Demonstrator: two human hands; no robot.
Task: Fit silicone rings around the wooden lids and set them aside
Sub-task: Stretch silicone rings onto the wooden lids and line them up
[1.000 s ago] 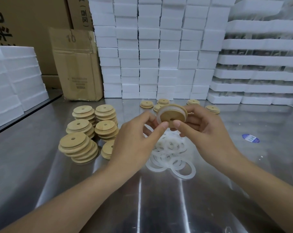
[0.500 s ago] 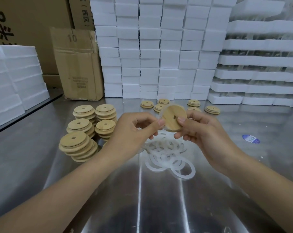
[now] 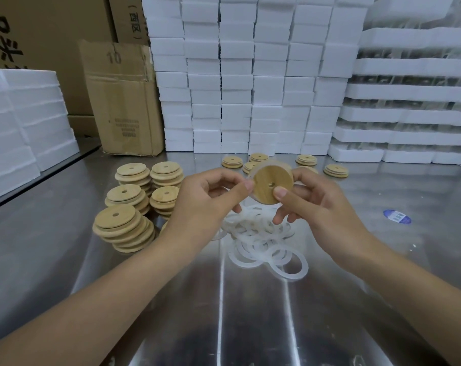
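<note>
Grip: both hands are pinching one wooden lid (image 3: 273, 184) between them, above the surface and tilted so its flat face with the small hole is turning toward the camera.
Left hand (image 3: 207, 204): its thumb tip is pressing the lid's left edge, the other fingers curling loosely behind.
Right hand (image 3: 315, 207): its thumb is lying on the lid's face just beside the hole, the fingers reaching round the back and closing on the lid.
Ring on the lid: a pale translucent silicone ring (image 3: 253, 172) is showing along the upper left rim; how far round it is seated cannot be told.
Below the grip: a loose heap of silicone rings (image 3: 263, 241) is lying flat on the steel surface (image 3: 250, 313), overlapping one another.
Left of the grip: stacks of bare wooden lids (image 3: 123, 228) are standing close together, some leaning.
Beyond the grip: short piles of lids (image 3: 335, 170) are sitting well apart along the far edge.
Right of the grip: a blue oval sticker (image 3: 396, 216) is lying on the steel.
Farther back: white foam blocks (image 3: 250, 75) are standing stacked in a wall, with a cardboard box (image 3: 123, 101) to their left.
</note>
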